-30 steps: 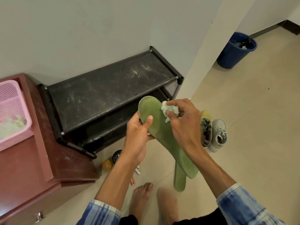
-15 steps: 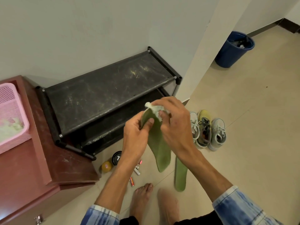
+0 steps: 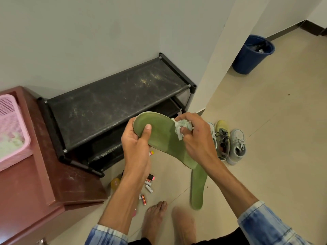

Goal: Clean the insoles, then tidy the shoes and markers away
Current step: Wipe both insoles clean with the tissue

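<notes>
My left hand (image 3: 137,147) grips the toe end of a green insole (image 3: 162,137), thumb on its upper face. My right hand (image 3: 196,138) pinches a crumpled pale wipe (image 3: 181,129) against the insole's right edge. A second green insole (image 3: 198,188) lies on the floor below. Several shoes (image 3: 228,142) stand in a row on the floor to the right, partly hidden by my right hand. Markers (image 3: 148,186) lie scattered on the floor under my left forearm.
A black two-tier shoe rack (image 3: 113,101) stands against the wall. At the left a reddish cabinet (image 3: 46,183) carries a pink basket (image 3: 12,131). A blue bin (image 3: 251,55) sits far right by the pillar. My bare feet (image 3: 155,221) are at the bottom.
The insole has turned from edge-on to show its broad face again. My right hand with the wipe has moved from the toe tip to the insole's right edge.
</notes>
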